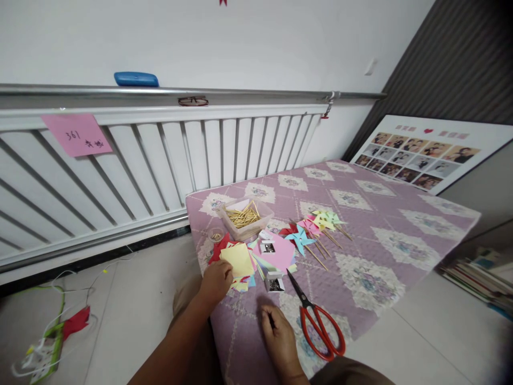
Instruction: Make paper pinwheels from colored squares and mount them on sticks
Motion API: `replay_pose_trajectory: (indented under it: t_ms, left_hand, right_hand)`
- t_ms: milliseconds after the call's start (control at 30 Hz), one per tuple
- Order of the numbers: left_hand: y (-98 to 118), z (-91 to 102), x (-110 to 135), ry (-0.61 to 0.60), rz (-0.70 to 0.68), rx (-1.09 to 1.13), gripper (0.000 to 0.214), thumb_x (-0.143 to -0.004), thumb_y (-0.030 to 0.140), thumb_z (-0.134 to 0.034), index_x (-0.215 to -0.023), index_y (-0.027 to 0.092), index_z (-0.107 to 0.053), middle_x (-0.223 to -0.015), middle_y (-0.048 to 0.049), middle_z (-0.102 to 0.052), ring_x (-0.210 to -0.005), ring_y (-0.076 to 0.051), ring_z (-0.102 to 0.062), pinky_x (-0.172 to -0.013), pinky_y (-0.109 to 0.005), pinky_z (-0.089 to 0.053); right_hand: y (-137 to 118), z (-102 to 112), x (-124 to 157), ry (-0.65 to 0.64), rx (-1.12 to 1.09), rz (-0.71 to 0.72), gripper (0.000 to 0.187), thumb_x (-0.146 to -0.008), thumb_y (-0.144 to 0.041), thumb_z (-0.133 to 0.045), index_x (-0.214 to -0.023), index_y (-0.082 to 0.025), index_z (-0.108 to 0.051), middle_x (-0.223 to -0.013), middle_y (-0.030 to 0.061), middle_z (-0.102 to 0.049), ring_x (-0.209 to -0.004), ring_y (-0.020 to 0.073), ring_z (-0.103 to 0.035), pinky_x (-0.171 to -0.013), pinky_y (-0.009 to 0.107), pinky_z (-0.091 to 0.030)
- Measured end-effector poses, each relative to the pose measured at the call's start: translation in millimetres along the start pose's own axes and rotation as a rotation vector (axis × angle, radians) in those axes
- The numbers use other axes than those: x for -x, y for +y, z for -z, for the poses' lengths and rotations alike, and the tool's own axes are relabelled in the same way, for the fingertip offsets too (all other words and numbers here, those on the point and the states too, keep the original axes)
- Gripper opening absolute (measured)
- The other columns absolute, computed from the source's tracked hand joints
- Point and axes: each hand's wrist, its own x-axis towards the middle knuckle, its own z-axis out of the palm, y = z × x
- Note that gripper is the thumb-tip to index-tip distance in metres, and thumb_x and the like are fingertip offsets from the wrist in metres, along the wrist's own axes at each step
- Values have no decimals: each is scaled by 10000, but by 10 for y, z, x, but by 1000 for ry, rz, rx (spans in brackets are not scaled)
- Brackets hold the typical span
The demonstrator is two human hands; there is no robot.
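Observation:
My left hand (216, 282) rests with its fingers curled on the edge of a yellow paper square (238, 259), the top sheet of a pile of coloured paper squares (256, 259). My right hand (279, 337) lies lower on the purple quilted surface (360, 235), pinching something small and dark that I cannot make out. Red-handled scissors (318, 323) lie just right of that hand. A small box of pins (274, 282) sits between the hands. Several finished paper pinwheels on sticks (315, 230) lie beyond the paper pile.
A clear tub of wooden sticks (244, 216) stands at the back of the quilt, near a white radiator (140, 166) bearing a pink note (76, 133). A photo board (425, 152) leans at the right. Books (476, 275) and cables (52, 331) lie on the floor.

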Motion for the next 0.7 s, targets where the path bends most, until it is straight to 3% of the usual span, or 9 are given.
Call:
replay_pose_trajectory:
  t_ms: [367, 700]
  left_hand:
    - [-13, -20, -40, 9, 48, 19, 210, -797, 139, -447, -665, 184, -605, -754, -43, -649, -756, -167, -567, -704, -286, -363]
    - [10, 26, -58, -12, 76, 61, 218, -756, 104, -450, -574, 185, -539, -671, -14, -611, -676, -142, -533, -645, -266, -348]
  right_hand:
    - [16, -9, 13, -9, -6, -9, 238, -898, -250, -446, -879, -206, -678, -841, 67, -739, -800, 212, -713, -719, 299, -572]
    - [-19, 14, 2, 24, -11, 3, 244, -890, -247, -444, -861, -206, -682, -816, 64, -740, -770, 209, -716, -704, 298, -575]
